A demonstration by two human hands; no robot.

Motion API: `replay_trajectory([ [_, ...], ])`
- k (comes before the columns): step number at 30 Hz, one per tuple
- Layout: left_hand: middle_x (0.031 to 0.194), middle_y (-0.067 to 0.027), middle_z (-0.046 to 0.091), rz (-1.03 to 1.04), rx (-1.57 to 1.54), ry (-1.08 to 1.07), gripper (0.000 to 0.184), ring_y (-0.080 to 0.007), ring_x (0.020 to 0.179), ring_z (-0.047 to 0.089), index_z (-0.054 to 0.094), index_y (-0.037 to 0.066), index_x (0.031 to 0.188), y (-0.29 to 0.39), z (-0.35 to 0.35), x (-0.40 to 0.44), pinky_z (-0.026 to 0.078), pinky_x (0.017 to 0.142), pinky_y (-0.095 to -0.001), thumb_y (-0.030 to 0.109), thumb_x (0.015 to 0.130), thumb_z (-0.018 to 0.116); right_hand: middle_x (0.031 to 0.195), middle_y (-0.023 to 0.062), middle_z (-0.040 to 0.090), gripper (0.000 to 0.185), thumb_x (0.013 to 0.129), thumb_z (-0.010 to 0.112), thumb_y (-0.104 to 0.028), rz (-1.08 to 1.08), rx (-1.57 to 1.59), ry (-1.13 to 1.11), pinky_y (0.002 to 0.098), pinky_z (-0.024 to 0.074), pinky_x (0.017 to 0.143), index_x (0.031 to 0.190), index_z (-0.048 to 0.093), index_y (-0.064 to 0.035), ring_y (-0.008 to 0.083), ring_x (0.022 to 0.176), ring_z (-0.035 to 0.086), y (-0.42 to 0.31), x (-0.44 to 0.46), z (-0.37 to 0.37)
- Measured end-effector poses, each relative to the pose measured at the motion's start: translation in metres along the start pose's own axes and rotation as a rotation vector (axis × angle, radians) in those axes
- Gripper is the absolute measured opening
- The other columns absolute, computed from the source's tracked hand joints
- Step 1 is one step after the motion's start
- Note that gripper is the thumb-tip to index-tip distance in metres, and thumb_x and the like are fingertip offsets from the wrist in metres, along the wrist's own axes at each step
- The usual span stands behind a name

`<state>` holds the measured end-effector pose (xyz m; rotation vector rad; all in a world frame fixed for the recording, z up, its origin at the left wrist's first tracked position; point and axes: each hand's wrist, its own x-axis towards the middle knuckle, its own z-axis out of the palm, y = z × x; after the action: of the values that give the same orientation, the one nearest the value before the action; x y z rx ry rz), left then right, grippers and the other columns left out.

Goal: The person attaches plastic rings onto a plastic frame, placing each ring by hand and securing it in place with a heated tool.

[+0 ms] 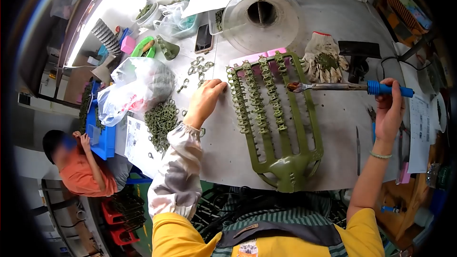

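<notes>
The green frame (288,167) lies on the desk (223,164) in front of the person, its far end at a pink block (250,57); small green ring pieces line its left-hand bars. The tip of the blue-handled tool (335,86) is positioned over the right-hand bars; contact cannot be determined. The right hand (391,97) has its fingers clamped on the tool's blue handle. The left hand (205,101) is located just left of the frame, fingers bent; whether they grip anything cannot be determined. Loose rings (162,123) are piled left of this forearm, beside a plastic bag (135,85). A stained glove (325,59) lies beyond the tool.
</notes>
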<state>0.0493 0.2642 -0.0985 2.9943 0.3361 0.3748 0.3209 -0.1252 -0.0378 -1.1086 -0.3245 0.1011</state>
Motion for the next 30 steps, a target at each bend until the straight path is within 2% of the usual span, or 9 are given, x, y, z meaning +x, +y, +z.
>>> replay_trajectory([
  [7, 0.1, -0.0191, 0.066, -0.211, -0.091, 0.165, 0.024, -0.0399, 0.088, 0.064, 0.065, 0.004, 0.105, -0.022, 0.004, -0.014, 0.052, 0.077, -0.0444, 0.0, 0.082, 0.06, 0.09, 0.0044, 0.068, 0.024, 0.093, 0.069, -0.029, 0.008, 0.001, -0.001, 0.0194, 0.0478, 0.064, 0.093, 0.07, -0.0046, 0.0068, 0.067, 0.058, -0.005, -0.003, 0.002],
  [10, 0.09, -0.0139, 0.069, -0.336, -0.11, 0.297, 0.015, -0.0323, 0.081, 0.068, 0.068, 0.008, 0.096, -0.014, -0.022, -0.008, 0.053, 0.069, -0.0391, 0.004, 0.082, 0.067, 0.09, 0.0044, 0.068, 0.024, 0.093, 0.069, -0.028, 0.008, -0.008, -0.008, 0.0199, 0.0483, 0.064, 0.094, 0.07, -0.0041, 0.007, 0.068, 0.058, -0.004, -0.003, 0.004],
  [11, 0.09, -0.0099, 0.072, -0.391, -0.212, 0.371, 0.013, -0.0243, 0.077, 0.071, 0.07, 0.01, 0.095, -0.002, -0.032, -0.002, 0.054, 0.065, -0.0333, 0.009, 0.082, 0.071, 0.09, 0.0044, 0.068, 0.024, 0.093, 0.069, -0.028, 0.007, -0.02, -0.008, 0.0201, 0.0485, 0.064, 0.095, 0.07, -0.0039, 0.0072, 0.068, 0.058, -0.004, -0.004, 0.003],
  [14, 0.092, -0.0103, 0.072, -0.351, -0.707, 0.374, 0.019, -0.0162, 0.078, 0.071, 0.071, 0.006, 0.105, 0.057, -0.065, 0.026, 0.054, 0.067, -0.0288, 0.004, 0.086, 0.07, 0.092, 0.0048, 0.067, 0.024, 0.093, 0.068, -0.027, 0.005, -0.034, 0.005, 0.0204, 0.0485, 0.065, 0.096, 0.069, -0.0034, 0.0075, 0.068, 0.058, -0.001, -0.003, 0.003],
  [16, 0.095, -0.0058, 0.071, -0.201, -0.816, 0.273, 0.019, -0.0103, 0.085, 0.067, 0.071, 0.001, 0.107, 0.091, -0.066, 0.042, 0.054, 0.074, -0.0239, 0.002, 0.088, 0.07, 0.093, 0.0049, 0.067, 0.023, 0.094, 0.068, -0.026, 0.002, -0.036, -0.008, 0.0213, 0.0485, 0.065, 0.096, 0.069, -0.0033, 0.0078, 0.069, 0.058, 0.003, -0.001, 0.002],
  [18, 0.094, -0.0059, 0.07, -0.133, -0.751, 0.177, 0.017, -0.0097, 0.082, 0.065, 0.071, 0.001, 0.105, 0.123, -0.064, 0.057, 0.053, 0.074, -0.0247, 0.003, 0.088, 0.07, 0.093, 0.0049, 0.067, 0.023, 0.094, 0.068, -0.026, 0.003, -0.025, -0.018, 0.0222, 0.0485, 0.066, 0.096, 0.069, -0.0033, 0.008, 0.069, 0.058, 0.008, 0.001, 0.0],
  [22, 0.09, -0.0093, 0.07, -0.069, -0.569, 0.169, 0.015, -0.0191, 0.075, 0.065, 0.073, 0.006, 0.098, 0.146, -0.043, 0.081, 0.052, 0.069, -0.0283, 0.007, 0.083, 0.073, 0.096, 0.0048, 0.068, 0.02, 0.094, 0.068, -0.024, 0.017, 0.019, -0.034, 0.0238, 0.0485, 0.067, 0.098, 0.069, -0.0039, 0.0087, 0.071, 0.057, 0.017, 0.002, -0.003],
  [25, 0.085, -0.0073, 0.071, 0.076, -0.298, 0.272, 0.014, -0.0217, 0.076, 0.063, 0.074, 0.009, 0.094, 0.152, -0.034, 0.091, 0.052, 0.07, -0.0329, 0.01, 0.081, 0.074, 0.096, 0.0049, 0.068, 0.019, 0.095, 0.067, -0.023, 0.027, 0.065, -0.027, 0.0242, 0.0489, 0.067, 0.099, 0.069, -0.0048, 0.0091, 0.071, 0.058, 0.028, 0.006, -0.004],
  [30, 0.078, -0.0029, 0.07, 0.151, -0.195, 0.337, 0.013, -0.0228, 0.081, 0.062, 0.074, 0.012, 0.09, 0.147, -0.019, 0.101, 0.05, 0.074, -0.0356, 0.014, 0.077, 0.076, 0.096, 0.0055, 0.068, 0.018, 0.095, 0.066, -0.021, 0.026, 0.111, -0.022, 0.0253, 0.0499, 0.066, 0.099, 0.069, -0.0042, 0.0092, 0.071, 0.057, 0.036, 0.006, 0.005],
])
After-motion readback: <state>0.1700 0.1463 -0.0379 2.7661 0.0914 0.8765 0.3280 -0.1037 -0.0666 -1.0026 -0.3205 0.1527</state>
